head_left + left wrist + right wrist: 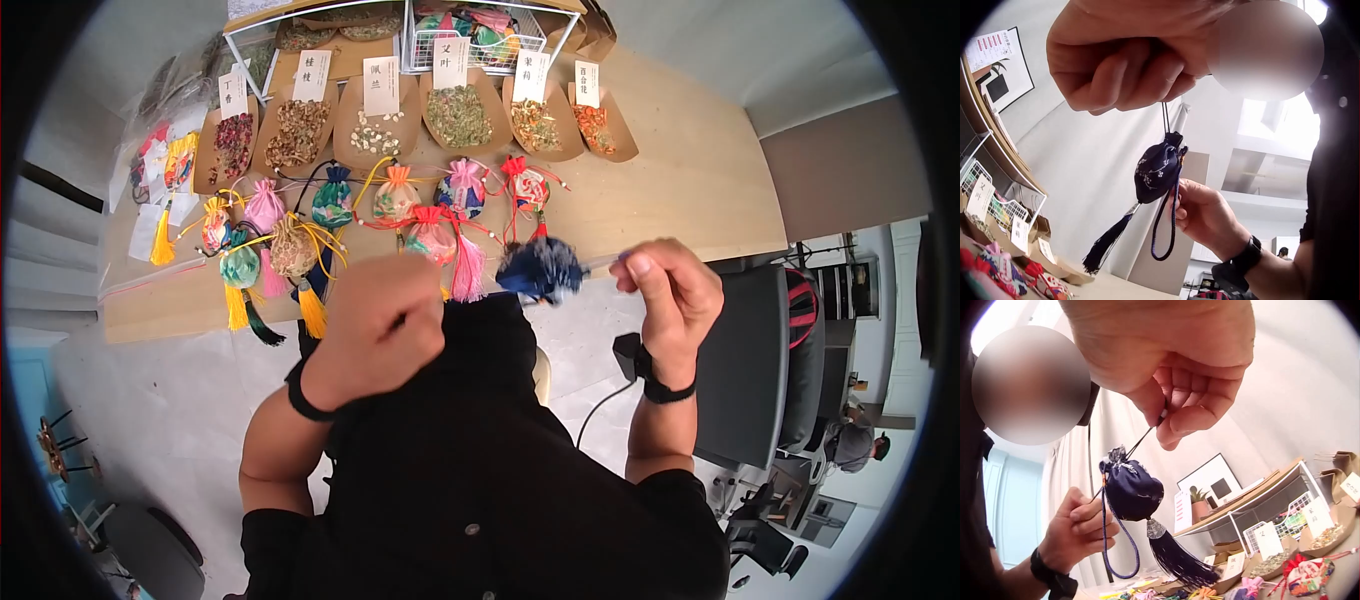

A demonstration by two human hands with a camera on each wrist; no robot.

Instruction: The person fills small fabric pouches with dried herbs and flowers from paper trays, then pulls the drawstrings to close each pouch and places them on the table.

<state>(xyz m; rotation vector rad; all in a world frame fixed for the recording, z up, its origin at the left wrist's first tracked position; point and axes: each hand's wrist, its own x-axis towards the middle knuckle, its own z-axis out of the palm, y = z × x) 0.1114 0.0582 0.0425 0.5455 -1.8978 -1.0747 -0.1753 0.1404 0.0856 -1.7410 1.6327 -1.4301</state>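
A navy drawstring sachet (543, 272) with small white blossoms hangs in the air between my hands, its neck gathered tight. From its base hangs a dark blue tassel (1175, 550), and a braided blue cord loop (1106, 540) droops beside it. My left hand (385, 315) has its fingers curled in, and thin drawstring cords (1165, 119) run from them down to the sachet's neck. Thumb and forefinger of my right hand (675, 290) pinch the other drawstring end, at a small bead (1164, 414).
Finished-looking sachets with tassels, among them a pink one (265, 206) and a red one (527, 185), lie along the table's (690, 200) front. Behind stand several paper trays of dried herbs (460, 115) with name cards. A wire basket (480, 50) sits at the back.
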